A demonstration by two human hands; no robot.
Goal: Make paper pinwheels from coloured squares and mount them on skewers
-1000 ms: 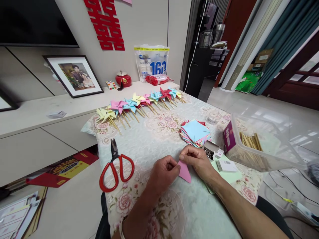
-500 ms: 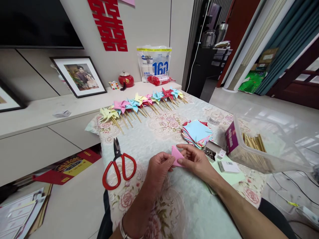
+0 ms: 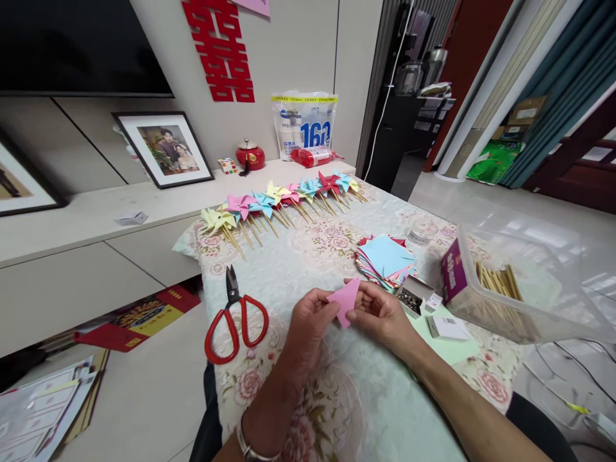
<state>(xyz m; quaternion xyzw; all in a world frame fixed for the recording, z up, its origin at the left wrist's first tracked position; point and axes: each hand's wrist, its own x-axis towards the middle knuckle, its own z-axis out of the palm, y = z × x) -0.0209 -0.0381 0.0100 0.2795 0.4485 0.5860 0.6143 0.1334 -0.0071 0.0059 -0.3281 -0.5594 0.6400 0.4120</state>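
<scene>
A folded piece of pink paper (image 3: 345, 300) is held above the table, pinched between both hands. My left hand (image 3: 312, 324) grips its left side, thumb on top. On its right side, my right hand (image 3: 378, 311) has the paper between thumb and fingers. Red-handled scissors (image 3: 237, 321) lie to the left of my left hand, blades pointing away. Beyond my right hand sits a stack of coloured paper squares (image 3: 386, 258) with a light blue one on top. A small open box of metal fasteners (image 3: 410, 299) stands just right of my right hand.
Several paper pinwheels on sticks (image 3: 262, 206) lie in a row along the table's far edge. At the right stands a clear plastic bin (image 3: 462, 292) of wooden sticks. A small white box (image 3: 448, 327) rests on pale green paper (image 3: 464, 351). A clear round container (image 3: 422, 231) is behind.
The pink paper has turned in my fingers, its upper point now leaning right. Both hands stay close together, and the whole view has shifted slightly.
</scene>
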